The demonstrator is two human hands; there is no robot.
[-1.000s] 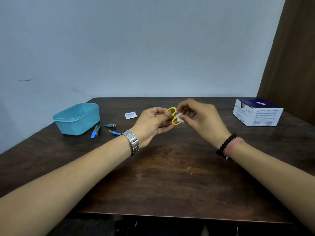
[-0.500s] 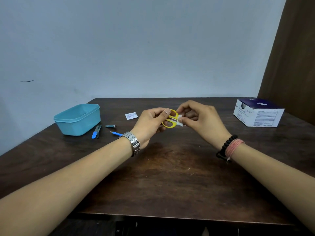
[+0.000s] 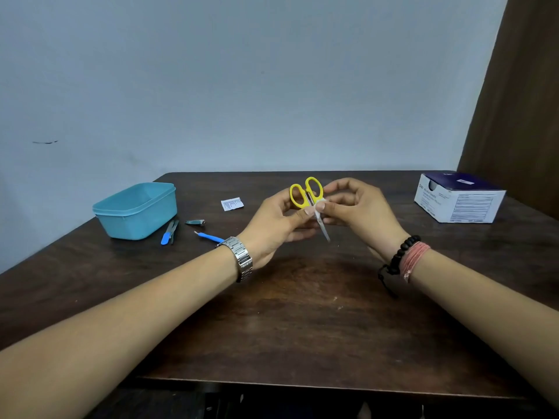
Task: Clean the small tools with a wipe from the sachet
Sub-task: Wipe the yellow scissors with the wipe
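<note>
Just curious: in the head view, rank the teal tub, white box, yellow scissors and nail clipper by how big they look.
1. White box and teal tub: too alike to rank.
2. Yellow scissors.
3. Nail clipper.

Dark wood tabletop, worn and faintly glossy. Scissors — bright yellow plastic handles, bare metal blades. Tub, smooth matt teal plastic. Box of printed cardboard, sachet of thin paper — and a shiny steel watch.
</note>
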